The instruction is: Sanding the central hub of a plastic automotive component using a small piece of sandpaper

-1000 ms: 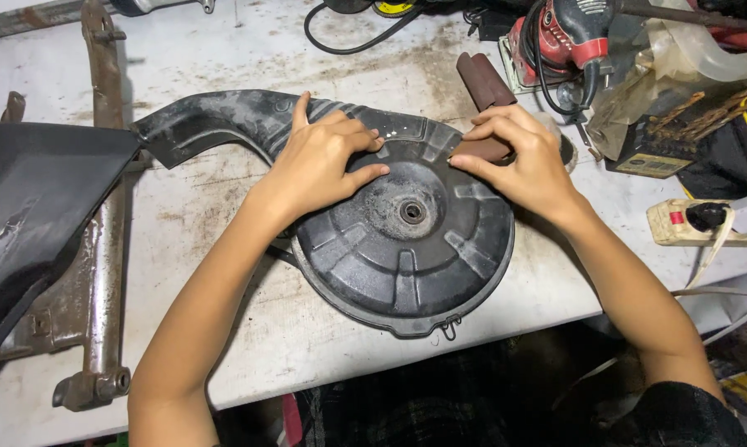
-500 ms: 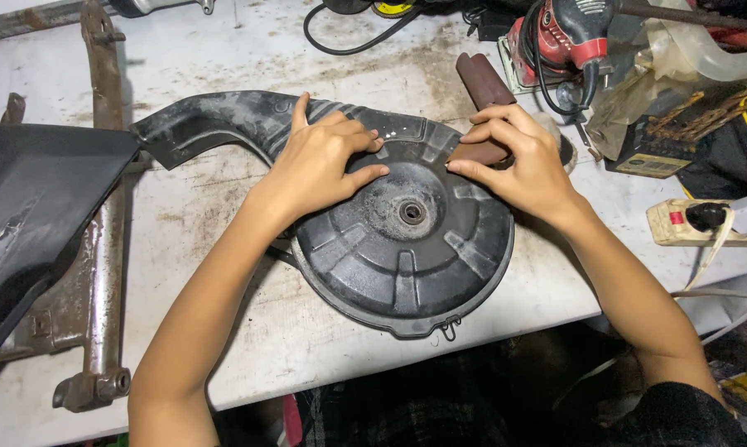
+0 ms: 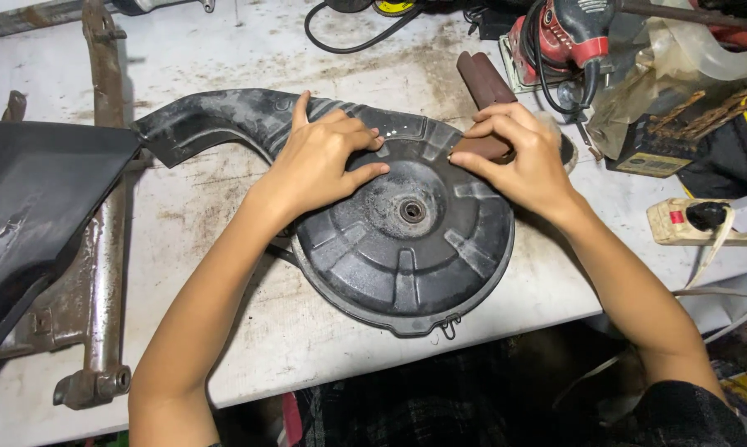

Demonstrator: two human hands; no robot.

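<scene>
— Both hands lie on the round black plastic cover (image 3: pixel 407 248) in the middle of the frame. How do they sit?

— Left hand (image 3: pixel 320 161) lies flat, fingers spread wide, pressing on the cover's upper left part where the ribbed duct neck (image 3: pixel 224 120) runs off toward the upper left. It grips nothing. Right hand (image 3: pixel 518 157) has its fingers pinched narrow on a folded brown piece of sandpaper (image 3: pixel 481 149), held against the cover's upper right rim.

— And the cover itself?

— It lies flat on the dirty white table (image 3: pixel 249 331), its lower rim close to the near edge, a small metal hub at its centre.

— What's around it?

— At the left, a dark panel (image 3: pixel 34 207) and a rusty metal bracket (image 3: pixel 100 273) lie along the table. Just beyond the right hand lies a brown roll of sandpaper (image 3: pixel 481 79). Farther back, in the upper right, stands a red power sander (image 3: pixel 568 37) with its black cable; a power strip (image 3: pixel 696 222) sits at the right edge.
</scene>
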